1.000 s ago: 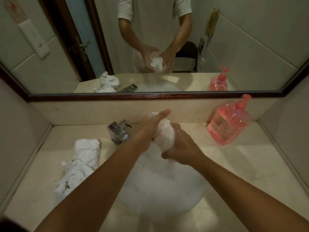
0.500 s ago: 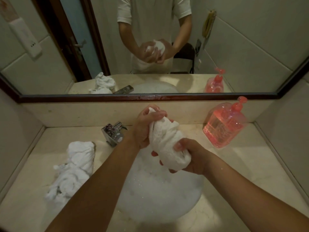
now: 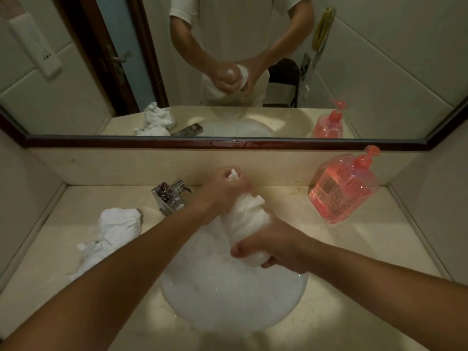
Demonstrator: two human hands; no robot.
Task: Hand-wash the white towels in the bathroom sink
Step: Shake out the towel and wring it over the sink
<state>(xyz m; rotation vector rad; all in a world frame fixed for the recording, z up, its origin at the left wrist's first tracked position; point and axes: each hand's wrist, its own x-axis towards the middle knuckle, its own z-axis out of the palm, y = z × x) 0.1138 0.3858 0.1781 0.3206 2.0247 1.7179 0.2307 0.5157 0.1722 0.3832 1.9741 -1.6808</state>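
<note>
A wide mirror with a dark frame is mounted on the back wall. Just below its right end, a see-through pink pump bottle is parked on the beige bench. A chrome tap is set below the mirror, left of middle. Reflected in the mirror, a dark-framed door and a black chair can be made out.

Twisted white towel above the foam-filled sink, second towel crumpled left of it
</note>
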